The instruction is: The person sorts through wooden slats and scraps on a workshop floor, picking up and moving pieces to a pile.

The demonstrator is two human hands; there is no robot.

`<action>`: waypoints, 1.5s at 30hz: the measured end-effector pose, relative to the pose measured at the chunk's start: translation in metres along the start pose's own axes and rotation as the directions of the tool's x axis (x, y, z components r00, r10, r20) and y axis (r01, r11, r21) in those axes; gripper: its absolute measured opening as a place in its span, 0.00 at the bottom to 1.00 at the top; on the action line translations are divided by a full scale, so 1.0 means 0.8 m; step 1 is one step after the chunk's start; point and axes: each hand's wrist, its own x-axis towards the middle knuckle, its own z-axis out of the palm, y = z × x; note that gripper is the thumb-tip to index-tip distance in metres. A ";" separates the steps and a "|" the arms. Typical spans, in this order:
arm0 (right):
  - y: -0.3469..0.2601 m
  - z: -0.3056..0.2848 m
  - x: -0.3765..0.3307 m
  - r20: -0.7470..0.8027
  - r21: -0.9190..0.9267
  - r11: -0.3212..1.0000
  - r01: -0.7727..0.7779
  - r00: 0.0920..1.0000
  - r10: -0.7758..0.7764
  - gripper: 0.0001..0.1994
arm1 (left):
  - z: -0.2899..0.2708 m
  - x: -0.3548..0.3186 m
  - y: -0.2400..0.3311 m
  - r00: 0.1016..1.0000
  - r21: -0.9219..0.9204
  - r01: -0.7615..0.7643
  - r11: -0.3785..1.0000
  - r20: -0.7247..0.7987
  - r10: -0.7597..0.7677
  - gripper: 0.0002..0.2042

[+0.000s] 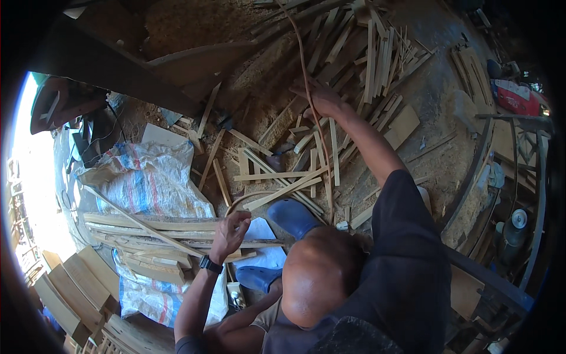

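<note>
My left hand (231, 234), with a dark watch on its wrist, is raised over the stacked wood strips with its fingers curled together. A curved brown cord (250, 194) runs up to these fingers; whether they grip it is not plain. My right arm stretches far forward, and the right hand (324, 100) is over scattered wood offcuts (377, 59), fingers extended and apart. A long brown cord (302, 56) passes across that hand. Between the hands lie several thin wooden sticks (283, 175), crossing one another on the ground.
Blue clogs (293, 218) are on my feet. To the left, a white woven sack (144, 174) lies by stacked wood strips (153, 227), with boards (88, 277) lower left. Sawdust (183, 26) covers the far ground. A metal frame (539, 206) and red object (516, 97) stand right.
</note>
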 end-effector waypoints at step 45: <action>-0.434 -0.209 0.030 -0.366 0.168 0.754 0.635 0.751 -0.550 0.12 | 0.099 0.178 0.089 0.520 -0.559 -0.796 0.232 -0.828 -0.210 0.29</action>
